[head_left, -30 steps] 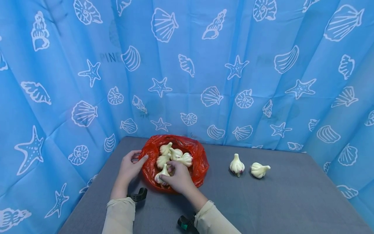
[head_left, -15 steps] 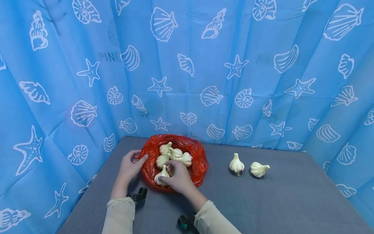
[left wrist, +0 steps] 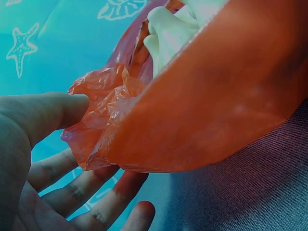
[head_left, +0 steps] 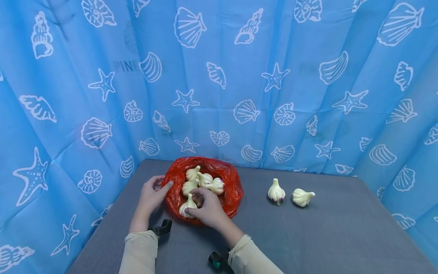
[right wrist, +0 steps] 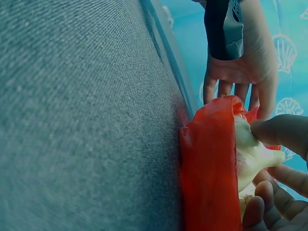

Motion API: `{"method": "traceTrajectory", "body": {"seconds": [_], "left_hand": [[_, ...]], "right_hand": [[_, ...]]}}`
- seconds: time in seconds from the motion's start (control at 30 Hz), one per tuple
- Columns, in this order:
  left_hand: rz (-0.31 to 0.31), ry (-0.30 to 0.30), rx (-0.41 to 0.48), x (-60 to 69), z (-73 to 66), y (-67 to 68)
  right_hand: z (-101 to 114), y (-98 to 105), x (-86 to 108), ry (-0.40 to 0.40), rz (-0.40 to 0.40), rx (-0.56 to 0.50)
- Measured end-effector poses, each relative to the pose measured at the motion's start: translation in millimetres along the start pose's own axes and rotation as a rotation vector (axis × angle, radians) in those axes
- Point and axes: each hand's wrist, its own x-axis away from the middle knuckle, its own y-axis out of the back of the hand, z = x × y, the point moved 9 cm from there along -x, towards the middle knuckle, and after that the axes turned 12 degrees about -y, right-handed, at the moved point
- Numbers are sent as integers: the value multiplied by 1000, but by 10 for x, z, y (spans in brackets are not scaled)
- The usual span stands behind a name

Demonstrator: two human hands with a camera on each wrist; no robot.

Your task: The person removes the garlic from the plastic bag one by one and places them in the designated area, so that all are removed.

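Grey table (head_left: 342,236): red bag (head_left: 234,190) close to back edge. Left hand (head_left: 151,196), toward left edge, pinches bag rim; right hand (head_left: 210,208) reaches inside, thumb and fingers gripping front bulb (head_left: 185,208). Loose bulbs (head_left: 276,191) well right.

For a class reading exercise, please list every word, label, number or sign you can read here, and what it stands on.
"PIN", left of centre on the blue curtain; fainter letters follow, not surely readable.
Another faint mark, right of centre on the curtain: unreadable.
Red bag, garlic bulbs: no readable text.
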Motion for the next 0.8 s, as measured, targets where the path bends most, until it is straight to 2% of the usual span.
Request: {"method": "traceTrajectory", "body": {"seconds": [0.33, 0.8], "left_hand": [[-1, 4, -18, -14, 24, 23], [-1, 0, 4, 2, 2, 24]], "right_hand": [[9, -36, -1, -1, 35, 19], [53, -50, 46, 23, 55, 17]]}}
